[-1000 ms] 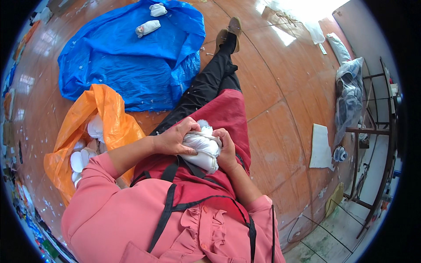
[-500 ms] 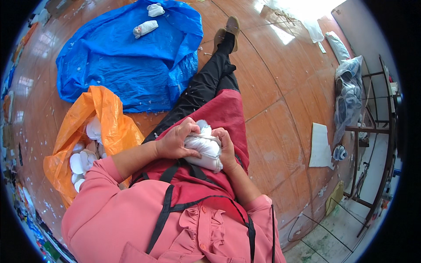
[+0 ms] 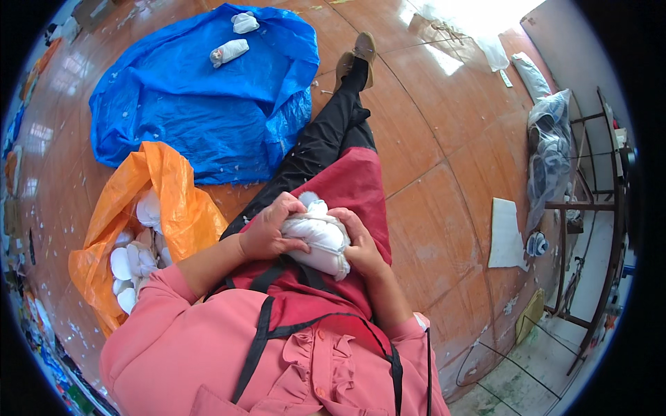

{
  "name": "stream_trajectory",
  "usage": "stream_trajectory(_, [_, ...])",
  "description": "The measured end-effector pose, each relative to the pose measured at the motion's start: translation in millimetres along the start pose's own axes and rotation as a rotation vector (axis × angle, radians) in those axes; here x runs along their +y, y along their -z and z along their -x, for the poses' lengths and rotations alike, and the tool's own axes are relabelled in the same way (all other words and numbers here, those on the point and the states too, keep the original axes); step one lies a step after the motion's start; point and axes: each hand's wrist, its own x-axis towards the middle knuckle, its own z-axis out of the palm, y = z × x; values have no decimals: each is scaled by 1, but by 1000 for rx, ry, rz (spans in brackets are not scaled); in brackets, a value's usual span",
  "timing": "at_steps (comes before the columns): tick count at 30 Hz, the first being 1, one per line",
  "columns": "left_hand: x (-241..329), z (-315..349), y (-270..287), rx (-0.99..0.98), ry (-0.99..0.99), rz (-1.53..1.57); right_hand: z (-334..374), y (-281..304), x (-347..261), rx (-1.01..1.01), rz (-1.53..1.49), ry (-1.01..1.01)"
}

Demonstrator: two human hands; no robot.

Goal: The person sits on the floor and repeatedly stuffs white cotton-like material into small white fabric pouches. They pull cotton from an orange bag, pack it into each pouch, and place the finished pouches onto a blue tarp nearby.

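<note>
A white bundle (image 3: pixel 318 240) of soft, rolled fabric items, with a pale band or edge stretched across it, rests over my lap on the red apron (image 3: pixel 361 187). A rounded pale end sticks out at its far side. My left hand (image 3: pixel 269 227) grips its left side, thumb lying across the near part. On the right side, my right hand (image 3: pixel 362 243) holds it with bent fingers and the thumb near the top. Both hands are closed on it. Left of my lap, an orange plastic bag (image 3: pixel 177 184) gapes around several white, flat, rounded pieces (image 3: pixel 121 263).
A blue plastic sack (image 3: pixel 187 111) lies spread on the tiled floor, with two white bundles (image 3: pixel 229 52) on it. My legs stretch ahead beside it. At right are a white sheet (image 3: pixel 506 236), a clear bag of dark items (image 3: pixel 548 145) and a metal rack (image 3: pixel 590 206).
The bundle has turned slightly and shifted a little in my hands. My right hand's fingers now reach further over its top. The bag and sack stay put.
</note>
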Motion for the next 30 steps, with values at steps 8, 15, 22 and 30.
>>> stream_trajectory(8, [7, 1, 15, -11, 59, 157, -8, 1, -11, -173, -107, 71])
stream_trajectory(15, [18, 0, 14, 24, 415, 481, -9, -13, -14, -90, -136, -77])
stream_trajectory(22, [19, 0, 20, -33, 428, 352, -13, -12, 1, -18, 128, -117])
stream_trajectory(30, [28, 2, 15, 32, 197, 7, -12, -18, 1, 5, 114, -103])
